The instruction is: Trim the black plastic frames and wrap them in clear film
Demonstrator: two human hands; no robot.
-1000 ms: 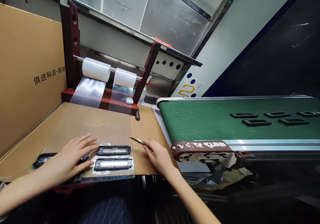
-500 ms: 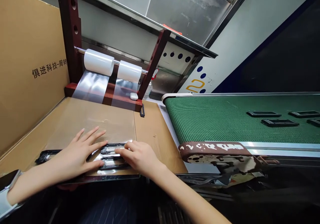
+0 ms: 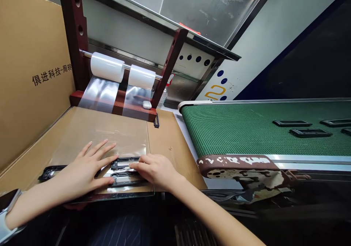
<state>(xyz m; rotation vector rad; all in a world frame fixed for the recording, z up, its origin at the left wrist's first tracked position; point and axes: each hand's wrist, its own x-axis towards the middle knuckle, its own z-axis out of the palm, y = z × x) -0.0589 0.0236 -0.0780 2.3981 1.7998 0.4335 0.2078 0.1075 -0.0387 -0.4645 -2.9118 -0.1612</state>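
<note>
Two black rectangular plastic frames lie side by side near the front edge of the work surface, one farther black frame (image 3: pixel 126 160) and one nearer black frame (image 3: pixel 123 180). My left hand (image 3: pixel 90 167) is spread flat, its index fingertip and thumb touching their left ends. Over their right part, my right hand (image 3: pixel 159 171) is closed, fingers curled and tips pressed together; what they pinch, if anything, is hidden. Clear film (image 3: pixel 109 127) runs from the rolls across the cardboard toward the frames. Another black piece (image 3: pixel 49 172) lies left, partly under my left forearm.
Two film rolls, a left roll (image 3: pixel 107 66) and a right roll (image 3: pixel 142 76), hang on a rod in a dark red stand (image 3: pixel 175 52). A small white case (image 3: pixel 147 104) sits on its base. A green conveyor belt (image 3: pixel 233 129) carries several black frames. A cardboard wall (image 3: pixel 33 33) rises left.
My right hand has shifted slightly to the right along the frames. My left hand stays in place. The frames on the belt appear slightly farther right as the view moves a little.
</note>
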